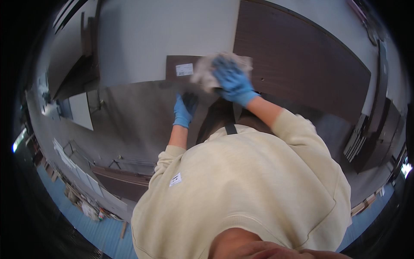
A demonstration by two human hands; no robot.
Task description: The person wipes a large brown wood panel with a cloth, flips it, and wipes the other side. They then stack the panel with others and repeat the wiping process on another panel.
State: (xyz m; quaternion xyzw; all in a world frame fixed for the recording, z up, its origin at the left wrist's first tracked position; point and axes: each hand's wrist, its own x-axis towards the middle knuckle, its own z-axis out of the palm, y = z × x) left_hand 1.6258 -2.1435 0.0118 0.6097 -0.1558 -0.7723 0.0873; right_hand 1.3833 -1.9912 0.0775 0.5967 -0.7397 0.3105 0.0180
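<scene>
Landmark for this report: the small brown board [171, 64], which bears a white label [184, 70] on its face. The pale cloth [204, 77] lies bunched over the right part of that board, just beside the label, and is partly blurred. The gloved right hand [233, 80] rests palm down on the cloth, fingers extended; whether they also pinch the fabric, I cannot tell. The gloved left hand [184, 110] is on the near side of the board, apart from its edge, with thumb and fingers parted and nothing visible in the grasp. To the board's right lies a large brown panel [302, 60]; beyond it, a white surface [168, 34].

Assessment: the step in hand appears to be wiping the board. The next move calls for even pressure through the cloth, clear of the label's edge, and the board kept from sliding.
</scene>
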